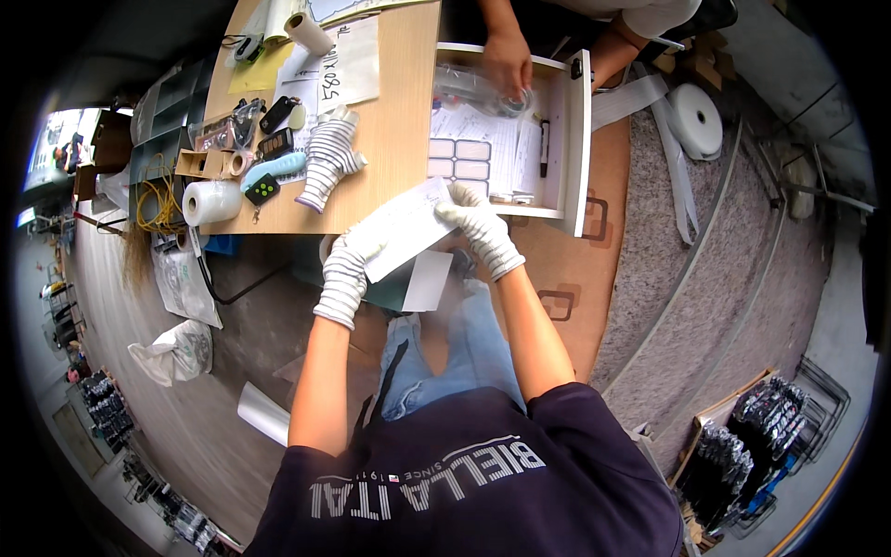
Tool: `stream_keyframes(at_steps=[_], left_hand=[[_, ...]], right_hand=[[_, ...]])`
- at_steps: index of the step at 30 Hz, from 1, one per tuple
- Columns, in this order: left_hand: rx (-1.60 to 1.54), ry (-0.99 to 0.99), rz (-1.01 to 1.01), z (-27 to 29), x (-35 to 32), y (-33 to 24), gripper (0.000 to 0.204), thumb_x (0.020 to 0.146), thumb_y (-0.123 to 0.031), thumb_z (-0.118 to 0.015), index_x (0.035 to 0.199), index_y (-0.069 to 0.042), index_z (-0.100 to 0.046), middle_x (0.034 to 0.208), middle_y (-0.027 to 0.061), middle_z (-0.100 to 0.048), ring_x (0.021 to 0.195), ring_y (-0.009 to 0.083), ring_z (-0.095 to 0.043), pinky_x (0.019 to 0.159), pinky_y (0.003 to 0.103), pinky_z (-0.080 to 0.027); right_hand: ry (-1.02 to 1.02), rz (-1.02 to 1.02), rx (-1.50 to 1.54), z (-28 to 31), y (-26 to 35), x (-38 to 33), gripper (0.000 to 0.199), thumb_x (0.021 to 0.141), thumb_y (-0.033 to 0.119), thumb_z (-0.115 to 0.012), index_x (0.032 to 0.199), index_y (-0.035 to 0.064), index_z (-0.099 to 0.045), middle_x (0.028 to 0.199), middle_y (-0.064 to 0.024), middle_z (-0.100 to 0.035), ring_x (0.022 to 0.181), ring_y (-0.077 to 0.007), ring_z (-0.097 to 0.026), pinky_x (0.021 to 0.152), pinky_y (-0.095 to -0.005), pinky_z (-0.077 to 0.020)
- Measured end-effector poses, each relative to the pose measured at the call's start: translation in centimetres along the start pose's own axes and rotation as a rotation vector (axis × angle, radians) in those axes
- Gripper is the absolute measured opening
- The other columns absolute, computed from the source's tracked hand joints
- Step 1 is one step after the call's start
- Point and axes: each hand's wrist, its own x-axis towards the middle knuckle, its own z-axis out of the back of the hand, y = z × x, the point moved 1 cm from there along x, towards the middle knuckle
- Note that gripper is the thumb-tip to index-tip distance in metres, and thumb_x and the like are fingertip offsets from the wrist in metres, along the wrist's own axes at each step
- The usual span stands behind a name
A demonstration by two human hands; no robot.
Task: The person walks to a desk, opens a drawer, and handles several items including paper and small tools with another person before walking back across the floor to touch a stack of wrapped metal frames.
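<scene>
— What's in those gloved hands?

— A white paper sheet (406,227), flat and rectangular, tilted, held just off the edge of the wooden table (394,130). The left hand (348,269) has its fingers pinched on the lower corner; the right hand (478,223) grips the upper end.

— Anything near?

— A spare striped glove (327,162) lies on the table, and another person's hand (506,60) reaches into the open white drawer (577,139).
</scene>
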Motion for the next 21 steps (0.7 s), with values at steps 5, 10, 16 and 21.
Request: stream_keyframes(at_steps=[5,10,16,21], left_hand=[[0.043,-0.208,-0.223,-1.8,-1.2,-1.8,0.052,0.074,0.012,-0.051,0.122,-0.005,-0.046,0.106,0.0118,-0.055,0.091,0.0179,-0.056,0.078,0.026,-0.048],[0.123,-0.171,-0.422,-2.6,-1.6,-2.2,0.056,0.076,0.015,-0.046,0.127,-0.006,-0.041,0.106,0.0084,-0.053,0.089,0.0134,-0.053,0.080,0.024,-0.045],[0.201,-0.320,-0.352,-2.6,-1.0,-1.3,0.021,0.080,-0.012,-0.064,0.099,-0.005,-0.057,0.092,0.0013,-0.056,0.081,0.0064,-0.050,0.073,0.021,-0.043],[0.179,-0.289,-0.302,-2.1,-1.2,-1.2,0.023,0.078,-0.013,-0.066,0.098,-0.006,-0.056,0.091,0.0017,-0.056,0.080,0.0072,-0.050,0.071,0.021,-0.042]], right_hand=[[-0.035,0.024,0.096,-0.2,-0.2,-0.1,0.025,0.079,0.009,-0.059,0.102,0.0015,-0.054,0.074,-0.0059,-0.062,0.047,-0.0113,-0.056,0.036,-0.0194,-0.0438],[-0.197,0.002,0.156,-1.6,1.0,-1.7,0.021,0.082,0.008,-0.056,0.101,0.0018,-0.053,0.071,-0.0069,-0.062,0.041,-0.0119,-0.055,0.032,-0.0194,-0.0422],[-0.235,0.044,0.179,-2.0,0.6,-2.6,0.021,0.081,0.008,-0.056,0.101,0.0024,-0.052,0.072,-0.0069,-0.061,0.042,-0.0123,-0.055,0.034,-0.0195,-0.0444],[-0.199,0.080,0.206,-2.1,0.4,-3.1,0.020,0.081,0.007,-0.056,0.100,0.0017,-0.053,0.073,-0.0072,-0.060,0.044,-0.0123,-0.056,0.035,-0.0190,-0.0453]])
